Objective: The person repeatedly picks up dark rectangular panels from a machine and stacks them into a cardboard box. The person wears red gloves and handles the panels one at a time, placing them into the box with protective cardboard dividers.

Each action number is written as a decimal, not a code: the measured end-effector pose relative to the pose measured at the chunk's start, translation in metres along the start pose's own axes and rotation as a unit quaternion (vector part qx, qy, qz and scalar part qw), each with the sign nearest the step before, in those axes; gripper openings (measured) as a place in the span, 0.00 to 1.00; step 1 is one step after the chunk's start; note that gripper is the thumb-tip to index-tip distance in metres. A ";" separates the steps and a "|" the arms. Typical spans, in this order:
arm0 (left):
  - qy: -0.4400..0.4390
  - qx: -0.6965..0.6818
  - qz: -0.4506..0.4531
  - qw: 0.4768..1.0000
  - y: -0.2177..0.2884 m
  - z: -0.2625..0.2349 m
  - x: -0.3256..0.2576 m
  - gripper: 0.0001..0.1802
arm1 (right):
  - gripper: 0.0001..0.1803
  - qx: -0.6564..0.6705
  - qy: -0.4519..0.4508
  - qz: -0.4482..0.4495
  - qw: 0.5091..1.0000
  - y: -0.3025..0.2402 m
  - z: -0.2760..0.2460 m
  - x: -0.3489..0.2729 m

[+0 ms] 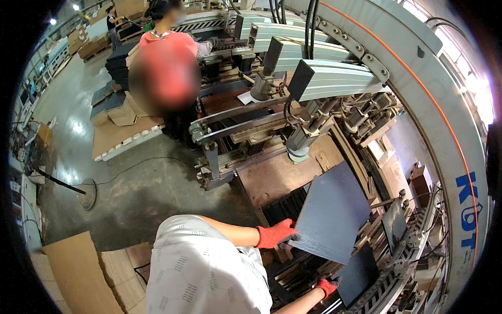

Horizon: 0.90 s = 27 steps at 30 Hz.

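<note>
Machine (334,89): large grey industrial frame with a curved white guard, filling the right half of the view.
Co-worker (167,68): person in a red top, standing at the machine's far end.
Dark board (330,212): flat, tilted, raised above the machine bed near its infeed.
Second dark panel (358,275): lower, just beside the conveyor rail.
Left hand (276,234): red glove, closed on the dark board's left edge.
Right hand (328,286): red glove, touching the second dark panel's lower corner; grip cannot be told.

Beyond your fingers, the grey concrete floor (130,183) gleams under ceiling lamps (53,21). Cardboard stacks (78,272) sit left of them, bright windows (470,78) far right, above the machine frame (418,94).
</note>
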<state>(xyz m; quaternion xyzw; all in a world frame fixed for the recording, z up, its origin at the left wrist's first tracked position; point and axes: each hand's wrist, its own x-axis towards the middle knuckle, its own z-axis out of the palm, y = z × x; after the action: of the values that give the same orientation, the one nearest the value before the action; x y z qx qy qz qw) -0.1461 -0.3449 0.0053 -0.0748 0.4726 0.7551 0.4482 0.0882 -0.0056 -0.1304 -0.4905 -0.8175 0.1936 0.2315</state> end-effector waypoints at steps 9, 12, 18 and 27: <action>-0.028 0.408 0.339 0.847 0.000 -0.039 0.023 0.29 | 0.35 0.521 0.095 0.220 0.819 -0.045 -0.055 -0.126; -0.013 0.093 0.168 0.981 -0.003 -0.014 0.037 0.26 | 0.41 0.579 0.102 0.218 0.779 -0.029 -0.082 -0.176; -0.115 0.053 0.115 0.985 0.007 0.039 0.003 0.25 | 0.24 0.330 0.196 0.281 0.879 -0.048 -0.128 -0.336; -0.258 0.148 0.083 0.951 -0.081 0.155 0.024 0.24 | 0.35 0.007 0.232 0.286 0.929 -0.057 -0.141 -0.556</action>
<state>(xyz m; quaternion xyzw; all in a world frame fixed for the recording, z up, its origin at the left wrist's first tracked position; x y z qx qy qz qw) -0.0518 -0.1965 0.0242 0.2295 0.4521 0.7046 0.4964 0.3564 -0.5137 -0.0892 -0.7334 -0.5642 0.1380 0.3532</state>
